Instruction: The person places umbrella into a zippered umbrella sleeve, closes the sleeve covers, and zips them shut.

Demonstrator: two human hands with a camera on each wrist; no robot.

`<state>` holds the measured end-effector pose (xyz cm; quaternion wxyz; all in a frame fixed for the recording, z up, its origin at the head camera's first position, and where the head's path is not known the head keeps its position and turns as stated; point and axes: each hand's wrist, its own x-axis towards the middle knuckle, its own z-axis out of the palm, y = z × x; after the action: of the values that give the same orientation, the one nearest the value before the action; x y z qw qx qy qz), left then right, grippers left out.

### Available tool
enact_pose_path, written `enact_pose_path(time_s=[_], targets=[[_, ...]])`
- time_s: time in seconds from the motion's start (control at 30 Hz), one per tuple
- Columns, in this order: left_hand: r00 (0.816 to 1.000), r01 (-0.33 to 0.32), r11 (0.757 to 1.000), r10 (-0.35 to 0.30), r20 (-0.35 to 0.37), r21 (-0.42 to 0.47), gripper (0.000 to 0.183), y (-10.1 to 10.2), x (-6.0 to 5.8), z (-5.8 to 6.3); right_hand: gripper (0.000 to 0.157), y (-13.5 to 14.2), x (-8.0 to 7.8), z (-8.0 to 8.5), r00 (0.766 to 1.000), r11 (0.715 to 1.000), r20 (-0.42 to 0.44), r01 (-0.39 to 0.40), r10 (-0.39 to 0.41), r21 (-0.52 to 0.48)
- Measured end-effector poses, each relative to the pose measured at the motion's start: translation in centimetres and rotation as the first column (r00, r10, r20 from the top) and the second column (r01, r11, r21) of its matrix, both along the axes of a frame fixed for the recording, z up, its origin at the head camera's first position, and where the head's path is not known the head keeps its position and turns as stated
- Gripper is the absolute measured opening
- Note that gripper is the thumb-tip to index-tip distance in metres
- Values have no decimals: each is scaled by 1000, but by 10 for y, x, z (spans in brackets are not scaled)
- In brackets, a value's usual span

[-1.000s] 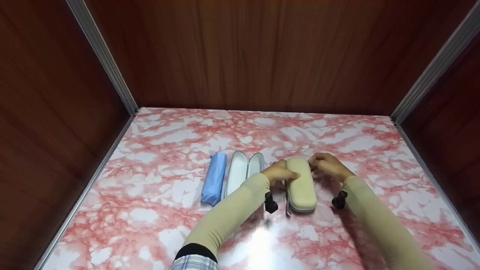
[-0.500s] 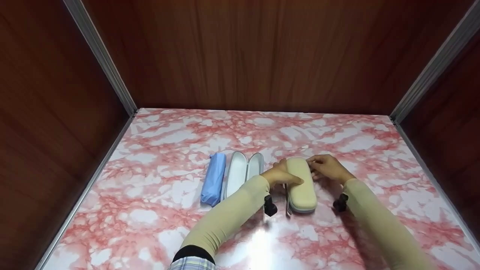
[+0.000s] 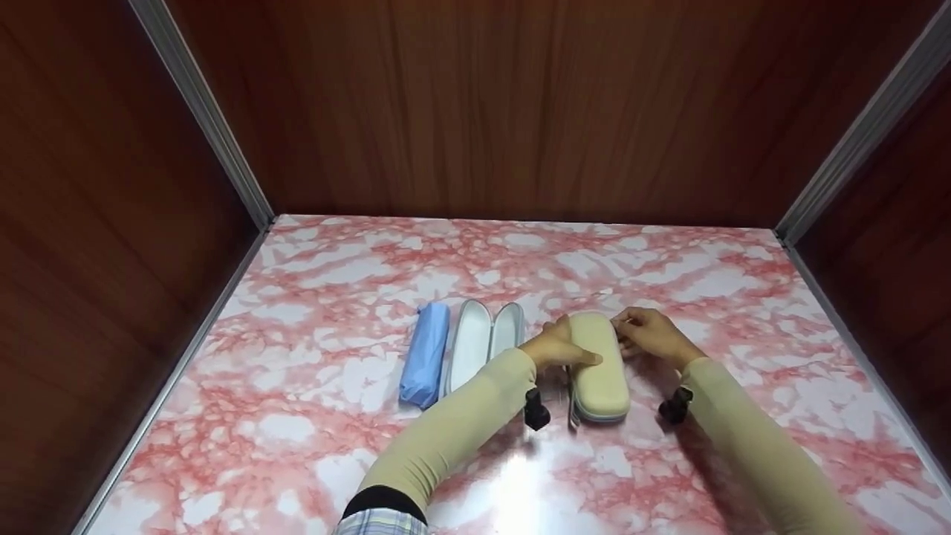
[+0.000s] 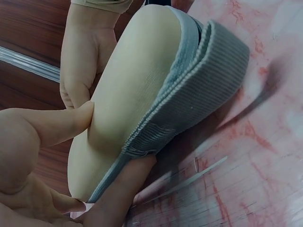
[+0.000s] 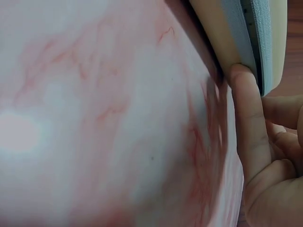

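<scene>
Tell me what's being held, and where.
The cream zippered case. The left grip holds its left side, thumb on top. The right grip touches its right zipper edge; whether it pinches anything is unclear.

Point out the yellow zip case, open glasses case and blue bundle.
Yellow zip case (image 3: 604,377): head view, on its top face.
Open glasses case (image 3: 470,346): head view, inside its left half.
Blue bundle (image 3: 425,357): head view, middle of its top.
</scene>
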<state>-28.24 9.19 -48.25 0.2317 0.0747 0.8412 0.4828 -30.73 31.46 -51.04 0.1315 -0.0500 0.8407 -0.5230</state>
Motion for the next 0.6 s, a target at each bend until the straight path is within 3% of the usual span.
enact_pose_path(time_s=[0.23, 0.37, 0.6], targets=[[999, -32, 999, 32, 33, 21, 103, 1, 1, -2, 17, 0, 2, 2, 999, 1000, 35, 3, -2, -25], [999, -34, 999, 34, 39, 2, 104, 2, 1, -1, 12, 3, 3, 2, 998, 998, 60, -32, 36, -62], [997, -47, 997, 42, 72, 64, 98, 1, 5, 2, 11, 7, 9, 5, 990, 988, 81, -101, 111, -114]])
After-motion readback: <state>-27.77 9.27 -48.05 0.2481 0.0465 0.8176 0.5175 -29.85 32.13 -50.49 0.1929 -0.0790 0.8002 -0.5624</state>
